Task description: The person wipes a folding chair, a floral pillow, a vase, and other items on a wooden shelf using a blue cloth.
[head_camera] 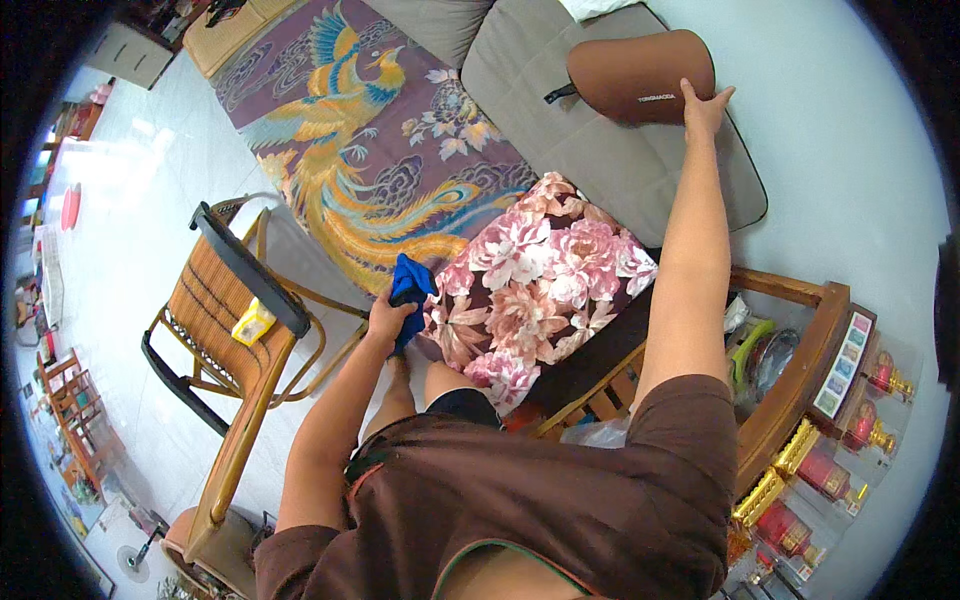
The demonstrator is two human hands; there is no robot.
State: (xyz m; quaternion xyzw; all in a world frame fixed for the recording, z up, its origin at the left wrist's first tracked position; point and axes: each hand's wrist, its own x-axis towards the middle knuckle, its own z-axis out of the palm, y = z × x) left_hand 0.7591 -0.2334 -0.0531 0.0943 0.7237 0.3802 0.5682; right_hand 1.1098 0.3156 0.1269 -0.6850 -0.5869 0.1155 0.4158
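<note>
My left hand (390, 319) grips a bunched blue cloth (411, 289) beside the floral cushion. A dark part shows at its thumb. My right arm reaches far forward, and my right hand (703, 112) holds the lower right edge of a brown pillow-shaped cushion (637, 71). A thumb lies on its front, while some fingers are hidden behind it. Writing marks the cushion's face, and a short black strap (561, 93) sticks out at its left. Behind and under it is the grey sofa upholstery (570, 142).
A phoenix-patterned cover (360, 150) lies over the sofa, with a floral cushion (555, 270) nearer me. At left stands a bamboo chair (225, 292) with a yellow-white packet (253, 322) on it. Right of me, a wooden shelf unit (795, 382) adjoins several boxed red-and-gold ornaments (825, 472).
</note>
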